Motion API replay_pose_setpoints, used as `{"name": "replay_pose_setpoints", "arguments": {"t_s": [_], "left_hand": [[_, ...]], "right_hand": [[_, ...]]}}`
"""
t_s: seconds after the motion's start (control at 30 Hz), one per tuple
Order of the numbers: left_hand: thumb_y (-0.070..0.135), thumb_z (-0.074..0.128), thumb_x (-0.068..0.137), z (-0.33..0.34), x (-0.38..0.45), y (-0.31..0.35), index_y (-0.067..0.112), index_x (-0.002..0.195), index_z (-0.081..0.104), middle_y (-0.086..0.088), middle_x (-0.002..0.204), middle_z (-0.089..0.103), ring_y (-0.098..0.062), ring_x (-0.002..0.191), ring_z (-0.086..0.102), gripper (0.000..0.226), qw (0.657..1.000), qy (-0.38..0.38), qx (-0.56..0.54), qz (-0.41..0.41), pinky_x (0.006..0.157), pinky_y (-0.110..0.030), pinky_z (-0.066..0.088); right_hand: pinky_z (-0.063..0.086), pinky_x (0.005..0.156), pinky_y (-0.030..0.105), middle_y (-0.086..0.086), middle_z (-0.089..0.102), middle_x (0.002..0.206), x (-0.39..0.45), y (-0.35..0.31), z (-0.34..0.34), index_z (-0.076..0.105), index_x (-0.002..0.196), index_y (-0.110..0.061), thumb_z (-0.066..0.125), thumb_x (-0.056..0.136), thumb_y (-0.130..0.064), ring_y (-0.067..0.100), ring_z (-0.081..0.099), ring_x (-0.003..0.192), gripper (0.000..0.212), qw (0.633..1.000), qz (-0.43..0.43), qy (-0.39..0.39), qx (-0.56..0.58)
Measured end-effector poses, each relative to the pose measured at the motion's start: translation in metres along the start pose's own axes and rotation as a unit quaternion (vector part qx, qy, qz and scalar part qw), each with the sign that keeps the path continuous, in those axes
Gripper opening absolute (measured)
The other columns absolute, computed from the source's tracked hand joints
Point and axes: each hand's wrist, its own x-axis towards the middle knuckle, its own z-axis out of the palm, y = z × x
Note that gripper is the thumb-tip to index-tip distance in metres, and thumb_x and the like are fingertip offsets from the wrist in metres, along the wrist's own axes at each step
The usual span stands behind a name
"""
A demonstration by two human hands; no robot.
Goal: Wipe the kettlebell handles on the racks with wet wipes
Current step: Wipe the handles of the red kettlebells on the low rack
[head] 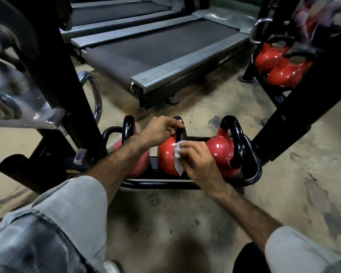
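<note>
Low rack (158,185) on the floor, three red kettlebells in a row, and both hands are in on the middle one. Starting out left of the left hand (158,132): the first kettlebell (140,160), its black handle (128,129) standing up just past the forearm. Whether it has had its wipe I cannot tell; nothing on it shows either way.

Now the left hand itself, fingers curled and pinching the top of the middle handle (179,131), steadying it. Just below and to the right of it, the right hand (201,166) pinches a crumpled white wet wipe (178,156) between fingertips and thumb, holding it against the middle kettlebell (166,158) right at the foot of that handle. So this looks like mid-wipe on number two.

Right of the right hand sits the third kettlebell (220,152), big glossy handle (237,142), no hand on it; by the look of it, next in line. Far beyond, up and to the right, a second rack holds more red kettlebells (278,64), well apart from both hands. Plenty left, I'd judge.
</note>
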Motion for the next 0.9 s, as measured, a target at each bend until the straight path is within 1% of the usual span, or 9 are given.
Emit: {"name": "replay_pose_setpoints", "arguments": {"t_s": [0.07,0.13,0.27,0.43,0.53,0.63,0.73,0.83,0.9], "left_hand": [[-0.002,0.063,0.088,0.003,0.001,0.000,0.016,0.115,0.070,0.001,0.122,0.067,-0.004,0.119,0.056,0.033,1.000,0.001,-0.023,-0.006,0.101,-0.012,0.039],[-0.003,0.062,0.088,0.006,0.003,-0.001,0.015,0.114,0.071,-0.001,0.124,0.066,-0.006,0.120,0.057,0.032,0.999,0.006,-0.035,-0.006,0.106,-0.022,0.042],[-0.003,0.058,0.089,0.009,0.002,-0.005,0.014,0.114,0.070,-0.001,0.119,0.069,-0.009,0.112,0.063,0.033,0.996,0.019,-0.082,-0.037,0.098,-0.034,0.052],[0.015,0.070,0.069,0.014,-0.005,-0.007,0.020,0.116,0.066,0.003,0.120,0.067,-0.014,0.113,0.063,0.047,0.981,0.046,-0.170,-0.077,0.097,-0.045,0.052],[0.016,0.075,0.064,0.018,-0.008,-0.009,0.029,0.094,0.072,0.001,0.108,0.071,-0.019,0.099,0.069,0.033,0.968,0.075,-0.208,-0.115,0.091,-0.046,0.055],[0.031,0.079,0.052,0.019,-0.013,-0.003,0.034,0.083,0.075,0.001,0.095,0.075,-0.019,0.094,0.071,0.031,0.963,0.085,-0.211,-0.146,0.089,-0.045,0.056],[0.024,0.084,0.065,0.018,-0.018,0.008,0.023,0.096,0.074,0.002,0.093,0.074,-0.013,0.087,0.071,0.033,0.966,0.084,-0.199,-0.143,0.088,-0.036,0.057],[0.019,0.083,0.072,0.021,-0.022,0.009,0.027,0.095,0.070,0.012,0.088,0.069,0.006,0.080,0.064,0.028,0.978,0.080,-0.149,-0.122,0.080,-0.016,0.049],[0.023,0.083,0.071,0.024,-0.023,0.007,0.023,0.100,0.071,0.011,0.095,0.071,0.005,0.084,0.065,0.032,0.985,0.081,-0.112,-0.104,0.083,-0.016,0.049]], "right_hand": [[0.049,0.090,0.027,0.009,0.065,0.109,-0.006,-0.002,0.002,0.070,0.097,-0.002,0.071,0.088,-0.008,0.021,0.060,0.101,0.011,0.999,0.034,0.013,0.015],[0.050,0.086,0.025,0.006,0.065,0.104,0.007,-0.003,0.006,0.069,0.096,-0.006,0.071,0.088,-0.011,0.016,0.060,0.097,0.010,0.991,0.122,0.040,0.043],[0.047,0.073,0.021,-0.008,0.067,0.092,0.047,0.001,0.015,0.069,0.089,-0.018,0.071,0.088,-0.028,0.002,0.059,0.080,0.010,0.925,0.351,0.089,0.117],[0.053,0.071,0.030,-0.009,0.065,0.084,0.011,-0.020,0.004,0.070,0.086,-0.020,0.071,0.087,-0.031,0.007,0.062,0.078,0.011,0.911,0.379,0.093,0.133],[0.055,0.074,0.030,-0.010,0.068,0.084,0.010,-0.018,0.004,0.072,0.086,-0.021,0.074,0.084,-0.030,0.005,0.064,0.079,0.009,0.902,0.397,0.085,0.150],[0.056,0.083,0.033,-0.011,0.073,0.085,0.054,0.006,0.015,0.074,0.087,-0.025,0.071,0.082,-0.041,0.007,0.068,0.088,0.018,0.862,0.467,0.046,0.191],[0.052,0.089,0.028,-0.008,0.073,0.088,0.092,0.024,0.029,0.075,0.088,-0.027,0.072,0.082,-0.042,0.013,0.066,0.097,0.017,0.848,0.489,0.023,0.202],[0.055,0.090,0.035,-0.009,0.073,0.084,0.094,0.026,0.031,0.072,0.078,-0.032,0.074,0.080,-0.040,0.011,0.068,0.091,0.008,0.830,0.506,0.037,0.230],[0.056,0.088,0.036,-0.012,0.072,0.078,0.076,0.021,0.025,0.070,0.073,-0.035,0.074,0.080,-0.037,0.008,0.069,0.085,0.010,0.823,0.513,0.041,0.240]]}}
